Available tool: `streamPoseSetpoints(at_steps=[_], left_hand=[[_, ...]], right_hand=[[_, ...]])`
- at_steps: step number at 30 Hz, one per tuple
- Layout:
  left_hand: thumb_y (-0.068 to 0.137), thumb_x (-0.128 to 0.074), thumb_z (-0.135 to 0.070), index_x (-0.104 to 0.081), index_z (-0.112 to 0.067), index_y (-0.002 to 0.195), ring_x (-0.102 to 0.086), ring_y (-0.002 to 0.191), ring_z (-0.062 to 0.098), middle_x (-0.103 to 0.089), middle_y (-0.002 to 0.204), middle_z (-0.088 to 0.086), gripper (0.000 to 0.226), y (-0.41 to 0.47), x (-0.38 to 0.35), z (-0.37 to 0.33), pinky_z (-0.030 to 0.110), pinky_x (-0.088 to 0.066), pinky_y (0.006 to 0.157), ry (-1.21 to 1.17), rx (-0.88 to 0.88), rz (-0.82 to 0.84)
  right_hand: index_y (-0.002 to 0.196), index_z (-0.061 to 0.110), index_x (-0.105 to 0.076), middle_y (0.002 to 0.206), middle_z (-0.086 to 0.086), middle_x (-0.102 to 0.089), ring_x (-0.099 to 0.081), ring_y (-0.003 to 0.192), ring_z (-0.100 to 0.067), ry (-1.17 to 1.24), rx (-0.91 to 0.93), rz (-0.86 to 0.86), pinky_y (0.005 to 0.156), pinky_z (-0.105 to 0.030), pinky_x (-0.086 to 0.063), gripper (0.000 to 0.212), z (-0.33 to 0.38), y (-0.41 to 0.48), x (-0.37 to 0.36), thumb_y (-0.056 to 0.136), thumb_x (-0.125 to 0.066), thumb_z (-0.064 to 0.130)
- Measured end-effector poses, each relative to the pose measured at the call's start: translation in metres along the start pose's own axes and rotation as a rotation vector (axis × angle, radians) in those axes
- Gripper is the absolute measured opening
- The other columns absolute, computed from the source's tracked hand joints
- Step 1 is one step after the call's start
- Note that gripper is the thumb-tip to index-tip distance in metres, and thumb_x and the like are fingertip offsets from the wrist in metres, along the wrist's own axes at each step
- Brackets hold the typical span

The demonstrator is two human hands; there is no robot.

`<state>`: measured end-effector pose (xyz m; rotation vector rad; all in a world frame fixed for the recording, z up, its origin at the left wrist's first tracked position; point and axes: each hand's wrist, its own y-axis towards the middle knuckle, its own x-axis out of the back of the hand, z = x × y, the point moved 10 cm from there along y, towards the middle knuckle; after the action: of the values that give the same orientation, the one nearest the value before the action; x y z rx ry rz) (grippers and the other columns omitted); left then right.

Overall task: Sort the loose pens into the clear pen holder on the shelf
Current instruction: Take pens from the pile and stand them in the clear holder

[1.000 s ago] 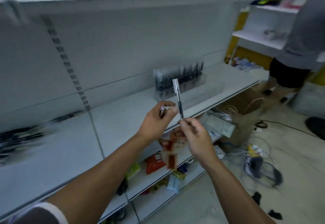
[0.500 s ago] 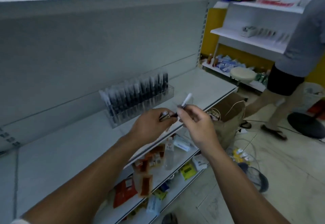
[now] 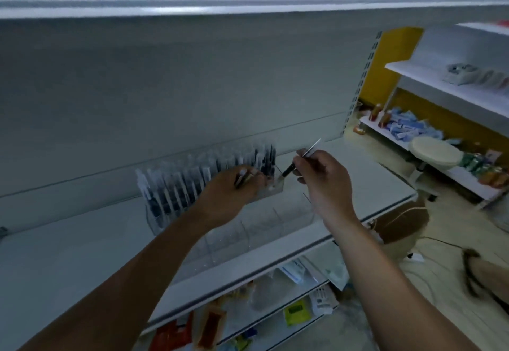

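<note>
Right grip (image 3: pixel 322 179) pinches one pen (image 3: pixel 288 170) at mid-barrel, thumb against fingers. Its dark tip is angled down and left at the right end of the clear pen holder (image 3: pixel 176 188), and the pale end sticks up past my knuckles. Left grip (image 3: pixel 231 193) is curled round a small bunch of spare pens (image 3: pixel 242 178), right at that same end of the holder; too blurred to tell if it touches. The holder stands on the shelf (image 3: pixel 82 254), close to the back panel (image 3: pixel 165 88), its slots full of upright pens along most of its length. Free slots seem to be at the right end, where the tip points. I expect the pen to be light, stiff and smooth, apt to slip or twist between fingers. Held mid-barrel, its lower half is free to enter a slot. The holder also looks like light plastic, so a sideways nudge might skid it. Open shelf lies right of the holder, and the upper shelf (image 3: pixel 192 0) is well above. Something clear and divided sits in front, hard to make out, so wrists stay over it. The front edge (image 3: pixel 275 262) runs under my forearms, and a dropped pen could roll off it.
</note>
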<state>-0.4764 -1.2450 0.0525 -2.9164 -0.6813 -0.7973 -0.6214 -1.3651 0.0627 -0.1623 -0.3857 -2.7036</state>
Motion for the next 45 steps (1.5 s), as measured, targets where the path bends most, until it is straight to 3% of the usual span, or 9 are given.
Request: streamPoseSetpoints(at_steps=[3,8,14,22,31,35,38,41,45], left_hand=[[0.1,-0.048,-0.021,-0.07,-0.017,0.088,-0.052,0.064,0.004,-0.058,0.064,-0.008,0.025,0.005,0.015,0.003,0.02,-0.041,0.064,-0.149,0.055,-0.124],[0.103,-0.04,-0.025,-0.067,-0.011,0.088,-0.038,0.051,0.011,-0.041,0.055,-0.004,0.034,0.001,0.03,0.005,0.02,-0.034,0.052,-0.253,0.12,-0.336],[0.105,-0.031,-0.021,-0.059,-0.008,0.076,-0.048,0.054,0.013,-0.052,0.057,0.001,0.042,-0.011,0.031,-0.005,0.02,-0.042,0.055,-0.447,0.135,-0.585],[0.104,-0.032,-0.029,-0.062,-0.024,0.069,-0.048,0.071,0.006,-0.046,0.07,-0.005,0.047,-0.026,0.029,-0.005,0.009,-0.037,0.067,-0.283,0.183,-0.692],[0.098,-0.041,-0.043,-0.07,-0.035,0.072,-0.049,0.075,0.009,-0.048,0.081,0.0,0.04,-0.042,0.026,0.011,0.021,-0.04,0.072,-0.376,0.277,-0.741],[0.098,-0.045,-0.036,-0.069,-0.022,0.087,-0.052,0.066,0.007,-0.052,0.077,-0.001,0.03,-0.036,0.017,0.014,0.019,-0.045,0.064,-0.483,0.271,-0.748],[0.093,-0.05,-0.034,-0.068,-0.01,0.099,-0.054,0.056,0.01,-0.059,0.073,-0.001,0.031,-0.028,0.009,0.013,0.021,-0.049,0.057,-0.65,0.218,-0.738],[0.097,-0.047,-0.03,-0.067,-0.01,0.102,-0.045,0.047,0.01,-0.059,0.069,0.0,0.029,-0.018,-0.001,0.011,0.019,-0.041,0.047,-0.759,0.178,-0.708],[0.1,-0.041,-0.031,-0.066,-0.014,0.104,-0.033,0.044,0.009,-0.057,0.066,-0.002,0.03,-0.004,-0.011,0.006,0.019,-0.031,0.044,-0.783,0.149,-0.667]], right_hand=[[0.093,0.023,-0.068,0.087,0.013,-0.069,-0.067,0.081,-0.002,-0.057,0.067,0.076,0.081,-0.031,-0.057,0.004,-0.009,0.033,-0.014,0.091,-0.065,0.025],[0.08,0.026,-0.058,0.076,0.013,-0.062,-0.058,0.07,0.002,-0.263,0.219,0.293,0.058,-0.005,-0.038,0.014,-0.016,0.063,-0.047,0.093,-0.062,0.028],[0.08,0.025,-0.063,0.065,0.01,-0.057,-0.053,0.059,-0.005,-0.318,0.378,0.483,0.053,-0.015,-0.036,0.015,-0.008,0.074,-0.063,0.094,-0.06,0.03],[0.071,0.015,-0.055,0.065,0.0,-0.057,-0.056,0.062,-0.02,-0.499,0.458,0.642,0.057,-0.031,-0.043,0.028,-0.025,0.062,-0.09,0.093,-0.059,0.032],[0.074,0.014,-0.061,0.064,0.001,-0.058,-0.058,0.063,-0.022,-0.546,0.363,0.544,0.058,-0.028,-0.041,0.026,-0.041,0.058,-0.087,0.089,-0.063,0.035],[0.073,0.019,-0.058,0.065,0.005,-0.057,-0.056,0.064,-0.017,-0.511,0.295,0.603,0.06,-0.027,-0.04,0.023,-0.044,0.053,-0.086,0.092,-0.061,0.032],[0.091,0.021,-0.068,0.083,0.008,-0.066,-0.062,0.078,-0.01,-0.396,0.209,0.552,0.067,-0.023,-0.045,0.023,-0.042,0.047,-0.067,0.094,-0.056,0.041],[0.089,0.021,-0.072,0.076,0.004,-0.071,-0.063,0.066,-0.007,-0.069,-0.083,0.617,0.06,-0.021,-0.049,0.04,-0.049,0.029,-0.052,0.093,-0.047,0.052],[0.098,0.027,-0.071,0.08,0.008,-0.073,-0.064,0.069,-0.006,0.056,-0.213,0.809,0.06,-0.022,-0.051,0.014,-0.047,0.011,-0.053,0.091,-0.061,0.035]])
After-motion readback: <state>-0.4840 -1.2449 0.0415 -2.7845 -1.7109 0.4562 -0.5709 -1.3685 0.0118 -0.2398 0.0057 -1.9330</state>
